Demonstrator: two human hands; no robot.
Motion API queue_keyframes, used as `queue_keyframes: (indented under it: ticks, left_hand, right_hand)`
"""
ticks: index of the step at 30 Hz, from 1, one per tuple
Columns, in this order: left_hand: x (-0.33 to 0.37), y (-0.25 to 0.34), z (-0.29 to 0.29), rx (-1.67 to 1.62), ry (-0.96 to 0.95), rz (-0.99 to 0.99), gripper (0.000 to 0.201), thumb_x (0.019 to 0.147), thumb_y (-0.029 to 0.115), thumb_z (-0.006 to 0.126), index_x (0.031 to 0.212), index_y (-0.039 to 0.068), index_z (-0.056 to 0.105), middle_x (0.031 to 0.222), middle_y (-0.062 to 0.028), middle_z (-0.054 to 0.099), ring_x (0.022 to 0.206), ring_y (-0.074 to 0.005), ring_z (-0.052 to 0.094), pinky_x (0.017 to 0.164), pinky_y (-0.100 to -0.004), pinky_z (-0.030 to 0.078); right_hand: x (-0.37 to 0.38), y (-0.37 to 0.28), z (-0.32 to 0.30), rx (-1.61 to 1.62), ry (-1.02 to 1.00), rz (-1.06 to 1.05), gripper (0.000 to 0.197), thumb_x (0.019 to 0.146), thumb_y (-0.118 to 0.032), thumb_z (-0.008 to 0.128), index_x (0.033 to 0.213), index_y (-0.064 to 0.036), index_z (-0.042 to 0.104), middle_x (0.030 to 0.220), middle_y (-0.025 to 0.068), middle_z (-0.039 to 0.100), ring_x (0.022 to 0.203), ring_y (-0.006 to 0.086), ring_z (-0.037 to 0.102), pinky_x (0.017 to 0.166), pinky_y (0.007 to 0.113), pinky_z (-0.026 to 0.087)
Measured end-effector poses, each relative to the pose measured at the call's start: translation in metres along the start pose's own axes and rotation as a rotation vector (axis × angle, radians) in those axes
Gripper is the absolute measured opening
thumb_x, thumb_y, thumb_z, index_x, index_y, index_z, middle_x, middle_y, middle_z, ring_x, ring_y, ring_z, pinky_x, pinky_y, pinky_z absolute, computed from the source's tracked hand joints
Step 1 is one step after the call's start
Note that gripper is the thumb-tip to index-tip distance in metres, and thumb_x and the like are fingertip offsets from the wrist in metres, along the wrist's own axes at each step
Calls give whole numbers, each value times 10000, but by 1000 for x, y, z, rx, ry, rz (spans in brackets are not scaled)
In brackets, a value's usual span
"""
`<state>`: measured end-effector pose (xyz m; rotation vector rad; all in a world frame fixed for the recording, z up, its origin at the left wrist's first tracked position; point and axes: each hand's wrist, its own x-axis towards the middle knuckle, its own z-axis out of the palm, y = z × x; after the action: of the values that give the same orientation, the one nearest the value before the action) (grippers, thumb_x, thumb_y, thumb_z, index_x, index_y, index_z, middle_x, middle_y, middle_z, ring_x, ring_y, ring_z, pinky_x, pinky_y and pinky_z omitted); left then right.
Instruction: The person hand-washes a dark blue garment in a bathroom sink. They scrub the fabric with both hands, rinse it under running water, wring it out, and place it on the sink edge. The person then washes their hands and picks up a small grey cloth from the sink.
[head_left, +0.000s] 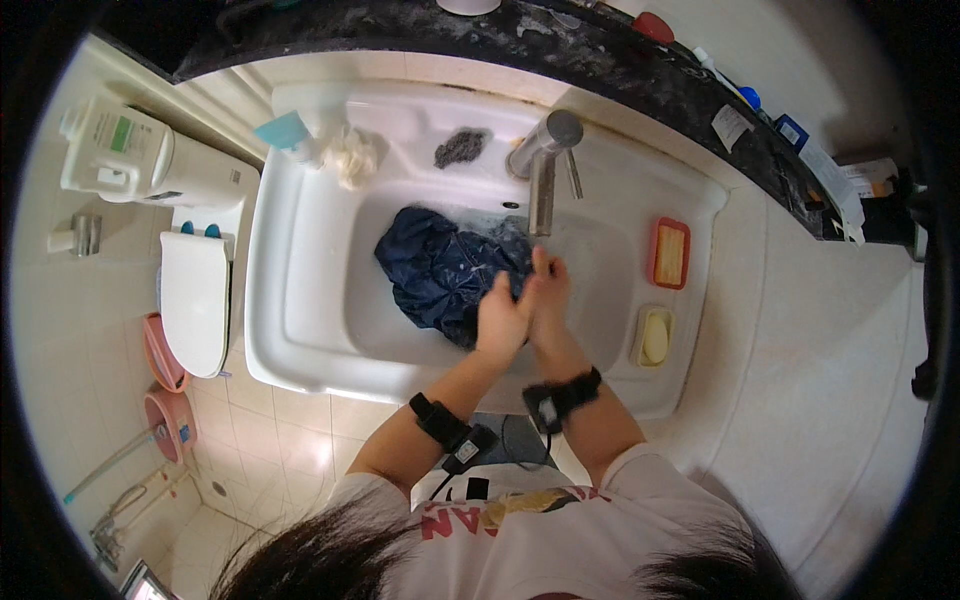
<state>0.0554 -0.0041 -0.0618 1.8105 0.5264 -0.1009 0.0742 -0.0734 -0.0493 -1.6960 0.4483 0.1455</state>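
Left hand (pixel 503 318) and right hand (pixel 548 292) meet below the tap (pixel 541 205), fingers loosely bent and blurred; I cannot tell whether anything is pinched between them. Just beside and partly behind the left hand, the cloth (pixel 430 265) lies heaped in the sink (pixel 300 340), left of its middle and well in from the front edge. It is dark navy, going almost black in the folds, and looks soaked: crumpled into a rounded mound, ridged with creases, flecked with whitish streaks, its back right side paler amid thin suds.
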Motion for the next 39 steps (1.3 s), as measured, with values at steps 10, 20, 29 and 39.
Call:
queue_keyframes:
  ticks: [10,20,29,39]
  left_hand:
    - [-1,8,-15,-181,-259,-54,246,892,225,524,878,-20,536,763,-243,553,730,-404,558,660,-400,448]
    - [-20,-42,-39,-1353,-293,-1025,497,848,411,629,1125,22,492,1063,-125,578,990,-258,558,861,-365,441]
    - [3,23,-11,-60,23,-69,543,870,369,573,1095,-108,444,868,-354,566,872,-465,573,748,-417,458]
    - [22,6,-23,53,-47,101,410,892,277,524,1028,-109,532,838,-284,601,777,-368,603,704,-382,457]
  right_hand:
    - [24,17,-17,73,-163,41,228,881,-276,559,880,-48,556,795,71,539,711,149,474,646,326,402]
    - [10,16,-57,475,-451,606,590,830,-384,629,1269,-39,435,1274,170,456,1176,320,445,1006,450,349]
    - [-2,-11,-2,5,-47,220,421,888,-405,540,998,0,570,916,100,564,848,192,497,768,325,399]
    - [2,-28,6,11,42,142,248,870,-226,488,829,8,561,735,103,518,672,183,445,651,332,387]
